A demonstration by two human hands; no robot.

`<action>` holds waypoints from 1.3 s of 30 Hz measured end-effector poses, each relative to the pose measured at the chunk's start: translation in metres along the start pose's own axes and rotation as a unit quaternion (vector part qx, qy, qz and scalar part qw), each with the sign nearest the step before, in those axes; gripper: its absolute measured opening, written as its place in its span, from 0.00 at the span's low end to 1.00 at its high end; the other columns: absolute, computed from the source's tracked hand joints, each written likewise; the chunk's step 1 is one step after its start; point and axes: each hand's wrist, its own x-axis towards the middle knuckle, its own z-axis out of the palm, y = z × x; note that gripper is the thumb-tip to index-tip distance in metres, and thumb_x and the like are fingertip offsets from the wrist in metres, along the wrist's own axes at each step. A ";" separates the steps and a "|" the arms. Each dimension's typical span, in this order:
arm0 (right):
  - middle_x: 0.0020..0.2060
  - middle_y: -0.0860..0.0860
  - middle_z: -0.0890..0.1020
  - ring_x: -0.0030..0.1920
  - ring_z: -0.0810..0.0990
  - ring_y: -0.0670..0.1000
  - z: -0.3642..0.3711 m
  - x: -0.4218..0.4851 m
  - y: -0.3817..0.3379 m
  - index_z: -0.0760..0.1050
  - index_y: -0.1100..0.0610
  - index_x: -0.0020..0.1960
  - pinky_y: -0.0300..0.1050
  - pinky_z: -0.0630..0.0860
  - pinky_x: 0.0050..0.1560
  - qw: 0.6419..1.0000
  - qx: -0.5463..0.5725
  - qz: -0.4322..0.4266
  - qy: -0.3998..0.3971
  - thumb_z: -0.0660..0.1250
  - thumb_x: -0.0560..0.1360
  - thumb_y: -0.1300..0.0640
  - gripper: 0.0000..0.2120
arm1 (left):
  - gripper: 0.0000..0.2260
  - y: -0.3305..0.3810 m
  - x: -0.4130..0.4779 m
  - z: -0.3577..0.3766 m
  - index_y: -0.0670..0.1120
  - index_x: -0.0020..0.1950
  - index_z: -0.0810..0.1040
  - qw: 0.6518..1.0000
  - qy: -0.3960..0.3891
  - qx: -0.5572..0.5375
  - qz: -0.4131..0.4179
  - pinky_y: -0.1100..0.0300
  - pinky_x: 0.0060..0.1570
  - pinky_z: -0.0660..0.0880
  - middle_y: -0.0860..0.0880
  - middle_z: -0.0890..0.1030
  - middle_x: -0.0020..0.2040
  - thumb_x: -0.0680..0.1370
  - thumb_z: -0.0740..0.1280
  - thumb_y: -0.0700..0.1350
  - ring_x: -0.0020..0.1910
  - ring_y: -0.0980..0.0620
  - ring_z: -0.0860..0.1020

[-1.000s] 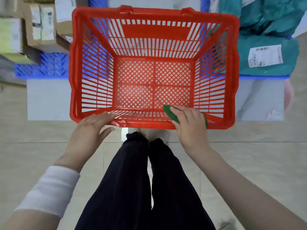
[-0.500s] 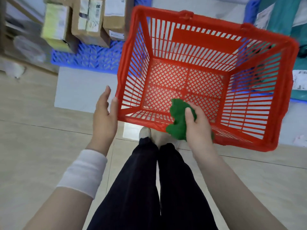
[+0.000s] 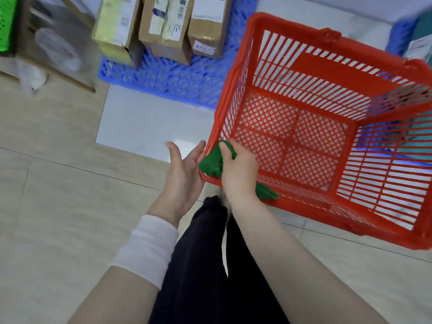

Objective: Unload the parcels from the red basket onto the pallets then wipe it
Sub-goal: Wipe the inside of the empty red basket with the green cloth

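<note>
The red basket (image 3: 360,220) sits on the floor to my right, with no parcels inside. My right hand (image 3: 238,169) is shut on a green cloth (image 3: 211,163) and presses it against the basket's near left corner rim. My left hand (image 3: 183,169) lies flat against the outside of that same corner, fingers spread, steadying the basket. Three cardboard parcels (image 3: 168,26) stand on a blue pallet (image 3: 177,78) at the upper left. A teal parcel (image 3: 420,40) shows at the far right edge.
My dark-trousered legs (image 3: 205,265) are below the basket. A grey mat (image 3: 145,122) lies in front of the pallet. A wooden frame with clear plastic (image 3: 51,50) and a green crate (image 3: 7,22) are at the upper left. Beige tiles cover the floor.
The view has swung left, so the basket now appears further right. My right hand moved the green cloth from the near rim's middle to the left corner; my left hand shifted onto that corner.
</note>
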 end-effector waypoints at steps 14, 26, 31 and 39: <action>0.68 0.56 0.68 0.69 0.65 0.53 0.030 0.039 -0.024 0.59 0.60 0.72 0.49 0.60 0.70 0.997 0.064 0.022 0.028 0.70 0.71 0.54 0.34 | 0.21 -0.006 0.004 -0.005 0.45 0.69 0.69 0.990 -0.002 0.130 0.051 0.69 0.47 0.76 0.49 0.81 0.59 0.82 0.47 0.51 0.54 0.57 0.80; 0.39 0.52 0.76 0.45 0.78 0.55 0.004 0.154 -0.086 0.71 0.62 0.44 0.49 0.76 0.50 0.992 0.077 0.083 0.060 0.65 0.72 0.42 0.21 | 0.17 0.017 0.012 -0.005 0.50 0.65 0.73 0.978 0.016 0.190 0.081 0.65 0.49 0.77 0.49 0.82 0.57 0.78 0.56 0.49 0.56 0.52 0.80; 0.29 0.49 0.67 0.34 0.72 0.51 -0.012 0.191 -0.100 0.62 0.57 0.31 0.46 0.71 0.39 0.991 0.069 0.077 0.087 0.61 0.75 0.42 0.23 | 0.14 0.019 0.009 0.001 0.51 0.63 0.74 0.966 0.049 0.242 0.079 0.66 0.54 0.76 0.51 0.81 0.58 0.81 0.54 0.47 0.56 0.55 0.79; 0.46 0.50 0.81 0.50 0.81 0.53 -0.076 0.166 0.013 0.76 0.50 0.45 0.54 0.77 0.56 0.932 0.285 0.222 -0.003 0.64 0.75 0.46 0.08 | 0.16 0.048 0.022 0.055 0.49 0.68 0.69 0.783 0.230 0.508 0.275 0.64 0.63 0.65 0.57 0.71 0.63 0.80 0.59 0.45 0.61 0.63 0.69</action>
